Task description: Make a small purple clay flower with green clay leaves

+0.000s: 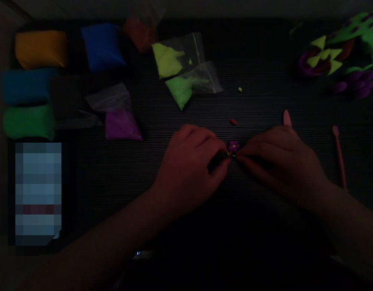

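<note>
A tiny clay flower (234, 146) with purple petals and a yellow centre is between my two hands, with a reddish bit and a thin yellow-green strand just under it. From the left, my left hand (194, 161) pinches the small piece at its edge between thumb and forefinger. My right hand (283, 161) is also closed in a pinch, its fingertips at the flower's right side. Exactly which bit each hand grips is hard to make out in the dim light. A small red clay piece (233, 121) lies just beyond, and a yellow crumb (240, 89) farther off.
Bags of yellow clay (168, 61), light green clay (180, 91) and purple clay (122, 124) lie left of centre. Orange (41, 49) and blue (103, 47) packs sit behind. Pink modelling tools (340, 157) are at right, below finished clay shapes (325, 58). A blurred screen (38, 186) is at left.
</note>
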Available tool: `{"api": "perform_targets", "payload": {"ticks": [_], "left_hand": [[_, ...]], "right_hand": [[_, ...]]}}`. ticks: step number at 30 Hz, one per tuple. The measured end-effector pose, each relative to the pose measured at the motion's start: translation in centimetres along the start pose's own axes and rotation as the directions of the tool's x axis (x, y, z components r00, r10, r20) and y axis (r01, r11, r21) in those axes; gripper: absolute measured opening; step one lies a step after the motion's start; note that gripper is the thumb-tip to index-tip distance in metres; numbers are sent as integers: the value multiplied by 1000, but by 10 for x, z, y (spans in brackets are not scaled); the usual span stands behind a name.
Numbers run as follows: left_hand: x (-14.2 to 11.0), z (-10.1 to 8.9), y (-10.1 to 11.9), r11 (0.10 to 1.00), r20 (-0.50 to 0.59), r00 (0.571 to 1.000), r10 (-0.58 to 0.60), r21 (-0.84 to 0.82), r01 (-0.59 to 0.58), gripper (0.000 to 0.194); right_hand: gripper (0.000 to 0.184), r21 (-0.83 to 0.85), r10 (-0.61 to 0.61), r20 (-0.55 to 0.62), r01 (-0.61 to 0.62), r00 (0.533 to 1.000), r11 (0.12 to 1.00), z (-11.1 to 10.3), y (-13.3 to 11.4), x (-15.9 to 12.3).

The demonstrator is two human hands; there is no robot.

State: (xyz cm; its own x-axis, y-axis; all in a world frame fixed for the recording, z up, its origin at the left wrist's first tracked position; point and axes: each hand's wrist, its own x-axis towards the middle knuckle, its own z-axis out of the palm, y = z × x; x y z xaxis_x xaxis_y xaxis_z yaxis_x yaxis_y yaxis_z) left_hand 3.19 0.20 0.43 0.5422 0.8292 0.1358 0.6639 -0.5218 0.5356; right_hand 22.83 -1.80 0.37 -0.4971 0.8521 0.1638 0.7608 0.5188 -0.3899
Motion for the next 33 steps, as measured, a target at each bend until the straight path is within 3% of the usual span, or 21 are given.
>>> {"api": "perform_targets", "payload": {"ticks": [7, 33], "left_hand": [[1, 1, -1, 1000, 10, 1000, 13, 16, -13, 28], [2, 4, -2, 1000, 11, 1000, 22, 18, -22, 24]], "right_hand": [[8, -19, -2, -5, 2, 1000, 1000, 1, -1, -1], [10, -16, 4, -8, -4, 1000, 1000, 2, -3, -1]]}}
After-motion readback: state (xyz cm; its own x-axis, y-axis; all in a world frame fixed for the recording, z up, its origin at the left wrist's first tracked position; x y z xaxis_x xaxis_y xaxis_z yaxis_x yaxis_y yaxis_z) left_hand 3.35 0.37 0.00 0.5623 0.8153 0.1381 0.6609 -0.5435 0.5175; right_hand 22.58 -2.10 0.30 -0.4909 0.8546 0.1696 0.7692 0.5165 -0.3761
